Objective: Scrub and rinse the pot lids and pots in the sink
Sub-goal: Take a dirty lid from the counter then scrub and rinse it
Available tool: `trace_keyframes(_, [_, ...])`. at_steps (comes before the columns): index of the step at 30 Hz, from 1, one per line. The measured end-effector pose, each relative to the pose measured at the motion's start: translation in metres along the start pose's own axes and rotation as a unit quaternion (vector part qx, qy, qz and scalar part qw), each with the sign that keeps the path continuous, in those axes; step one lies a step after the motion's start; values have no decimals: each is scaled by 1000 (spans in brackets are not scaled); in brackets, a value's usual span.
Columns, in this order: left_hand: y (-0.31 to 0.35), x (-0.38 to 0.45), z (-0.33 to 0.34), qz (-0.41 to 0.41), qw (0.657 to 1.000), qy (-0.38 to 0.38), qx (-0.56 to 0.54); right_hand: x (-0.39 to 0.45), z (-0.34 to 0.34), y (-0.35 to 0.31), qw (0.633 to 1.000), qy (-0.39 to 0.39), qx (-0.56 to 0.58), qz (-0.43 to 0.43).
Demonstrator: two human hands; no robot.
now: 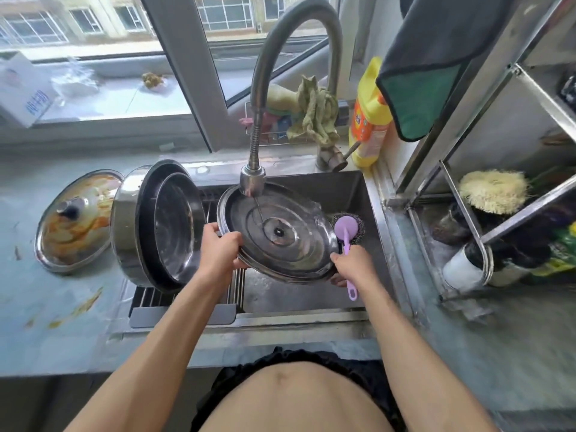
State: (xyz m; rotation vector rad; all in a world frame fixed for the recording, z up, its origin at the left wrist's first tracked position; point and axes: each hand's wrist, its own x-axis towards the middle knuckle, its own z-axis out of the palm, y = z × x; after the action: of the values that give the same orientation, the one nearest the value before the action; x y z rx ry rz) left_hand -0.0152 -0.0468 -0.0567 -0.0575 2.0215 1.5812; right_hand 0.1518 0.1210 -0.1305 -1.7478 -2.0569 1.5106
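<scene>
Under the faucet head (252,182), over the sink (352,188), the left hand (222,249) grips the steel lid (277,235) by its rim while the right hand (352,260) clasps the purple-handled scrubber (346,230) and props the lid's edge, so it looks like rinsing, with the soiled glass lid (76,219) probably next.

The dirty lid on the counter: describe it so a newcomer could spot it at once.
Start at the sink under the curved faucet, then look left past the steel pot tipped on its side. The dirty lid lies on the counter. Unlike the lid being rinsed, it is smeared orange and no hand holds it.
</scene>
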Motion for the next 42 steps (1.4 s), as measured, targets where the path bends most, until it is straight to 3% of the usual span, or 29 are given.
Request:
trace_keyframes(6, [7, 14, 11, 27, 995, 14, 91, 18, -35, -38, 982, 56, -174, -34])
trace_keyframes(11, [18, 25, 32, 43, 992, -1, 116, 44, -54, -83, 992, -36, -119, -29])
trace_keyframes(15, [20, 33, 48, 35, 991, -13, 127, 66, -54, -115, 993, -52, -100, -29])
trace_keyframes(22, [20, 49, 55, 5, 996, -29, 90, 92, -48, -151, 994, -56, -78, -58])
trace_keyframes(32, [9, 49, 49, -33, 998, -18, 44, 95, -44, -169, 991, -91, -98, -1])
trace_keyframes(38, [5, 45, 47, -39, 998, -22, 37, 93, -48, -177, 982, -94, -164, -23])
trace_keyframes(42, [8, 44, 47, -38, 997, -29, 53, 97, -55, -172, 978, -31, -179, -105])
